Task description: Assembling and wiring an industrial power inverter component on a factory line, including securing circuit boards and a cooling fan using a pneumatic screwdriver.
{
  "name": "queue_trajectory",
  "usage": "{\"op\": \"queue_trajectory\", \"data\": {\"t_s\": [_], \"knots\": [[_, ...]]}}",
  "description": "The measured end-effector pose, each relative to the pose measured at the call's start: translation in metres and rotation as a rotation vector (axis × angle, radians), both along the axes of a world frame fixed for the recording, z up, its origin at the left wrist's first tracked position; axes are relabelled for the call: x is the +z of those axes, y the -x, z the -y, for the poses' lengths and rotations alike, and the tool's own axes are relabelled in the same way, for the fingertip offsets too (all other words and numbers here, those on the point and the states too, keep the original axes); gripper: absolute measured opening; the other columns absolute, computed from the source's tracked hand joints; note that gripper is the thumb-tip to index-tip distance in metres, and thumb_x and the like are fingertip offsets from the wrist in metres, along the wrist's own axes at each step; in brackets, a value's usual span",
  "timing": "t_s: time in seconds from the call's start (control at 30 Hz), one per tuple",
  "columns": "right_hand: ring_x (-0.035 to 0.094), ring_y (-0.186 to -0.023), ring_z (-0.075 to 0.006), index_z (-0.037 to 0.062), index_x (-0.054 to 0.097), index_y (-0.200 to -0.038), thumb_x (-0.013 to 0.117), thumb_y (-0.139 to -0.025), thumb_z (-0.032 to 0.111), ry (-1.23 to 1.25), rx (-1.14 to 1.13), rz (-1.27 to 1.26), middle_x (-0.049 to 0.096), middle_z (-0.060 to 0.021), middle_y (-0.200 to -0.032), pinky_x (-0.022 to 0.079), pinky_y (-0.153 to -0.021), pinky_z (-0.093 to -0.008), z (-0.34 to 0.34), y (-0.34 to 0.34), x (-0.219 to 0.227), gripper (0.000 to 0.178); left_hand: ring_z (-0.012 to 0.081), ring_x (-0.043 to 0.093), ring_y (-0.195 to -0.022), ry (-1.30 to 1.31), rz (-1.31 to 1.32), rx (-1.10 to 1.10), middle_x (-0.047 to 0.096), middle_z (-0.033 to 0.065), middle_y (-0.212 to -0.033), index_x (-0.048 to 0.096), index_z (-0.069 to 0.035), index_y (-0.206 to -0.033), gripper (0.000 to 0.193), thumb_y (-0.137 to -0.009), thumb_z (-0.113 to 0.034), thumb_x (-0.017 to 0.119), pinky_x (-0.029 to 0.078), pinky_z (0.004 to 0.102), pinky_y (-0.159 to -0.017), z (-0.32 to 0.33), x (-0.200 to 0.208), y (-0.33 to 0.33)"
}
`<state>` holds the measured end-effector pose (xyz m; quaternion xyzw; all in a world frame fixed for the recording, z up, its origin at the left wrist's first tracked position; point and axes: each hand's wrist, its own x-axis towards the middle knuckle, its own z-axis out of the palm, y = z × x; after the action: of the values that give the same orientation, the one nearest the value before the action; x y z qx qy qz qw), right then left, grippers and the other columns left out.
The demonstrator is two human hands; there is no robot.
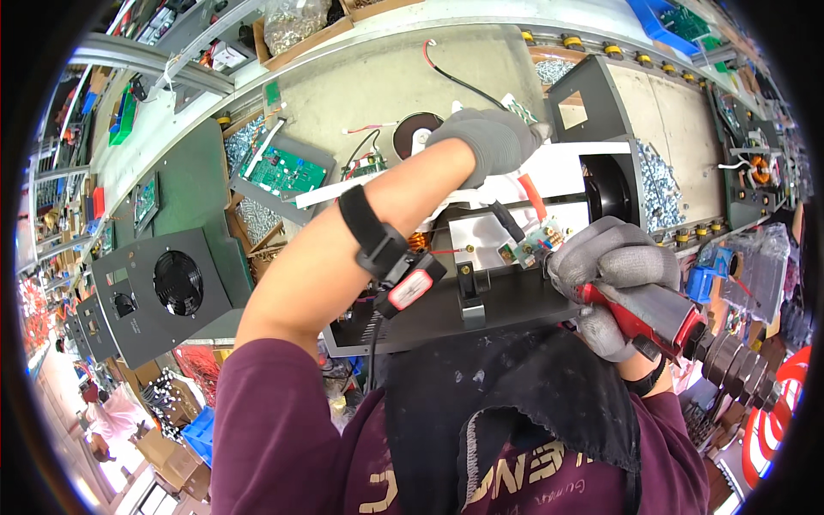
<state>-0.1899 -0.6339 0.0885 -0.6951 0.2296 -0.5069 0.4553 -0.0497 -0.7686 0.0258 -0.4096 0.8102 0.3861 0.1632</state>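
My right hand (pixel 622 262), in a grey glove, is wrapped round a red and black power screwdriver (pixel 648 318). The tool's front end is hidden behind the glove, beside a small circuit board (pixel 541 242) with wires. That board sits inside an open black and white metal chassis (pixel 412 313) lying before me. My gloved left hand (pixel 493 142) reaches across to the chassis's far side, close to another small board (pixel 518 109); its fingers point down and are mostly hidden. A black fan (pixel 608 189) fills the chassis's right end, and a red sleeve (pixel 532 196) lies near its middle.
A green circuit board (pixel 287 170) on a dark plate lies left of the chassis. Dark panels stand further left, one with a fan (pixel 178 283). A bent black panel (pixel 588 99) stands at the back right. Small screws (pixel 657 189) fill trays. A coiled red hose (pixel 777 421) hangs lower right.
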Motion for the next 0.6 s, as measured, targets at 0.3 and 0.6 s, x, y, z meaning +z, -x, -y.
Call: {"op": "queue_trajectory", "data": {"t_s": [0.3,0.6], "knots": [[0.062,-0.079,-0.0257,0.0043,0.048,-0.101,0.066,-0.068,0.000,-0.045,-0.066,0.031,0.060,-0.0176,-0.088,0.050,-0.070,-0.0365,-0.003,-0.001,0.000,0.038,0.0184,0.057,-0.070,1.249,-0.355,-0.115,0.060,0.0016,-0.074,0.064,-0.010,-0.087,0.027,-0.085,-0.035,0.055,0.039,0.0340,-0.060,-0.021,-0.029,0.005],[0.060,-0.076,-0.0229,0.0063,0.043,-0.107,0.065,-0.073,0.000,-0.091,-0.128,0.028,0.059,-0.0168,-0.090,0.050,-0.061,-0.0340,-0.010,-0.001,-0.009,0.041,0.0264,0.051,-0.113,0.512,-0.207,-0.386,0.047,0.0071,-0.130,0.043,-0.030,-0.135,0.086,-0.058,-0.040,0.079,0.046,0.0413,-0.086,-0.025,0.002,-0.026]]}}
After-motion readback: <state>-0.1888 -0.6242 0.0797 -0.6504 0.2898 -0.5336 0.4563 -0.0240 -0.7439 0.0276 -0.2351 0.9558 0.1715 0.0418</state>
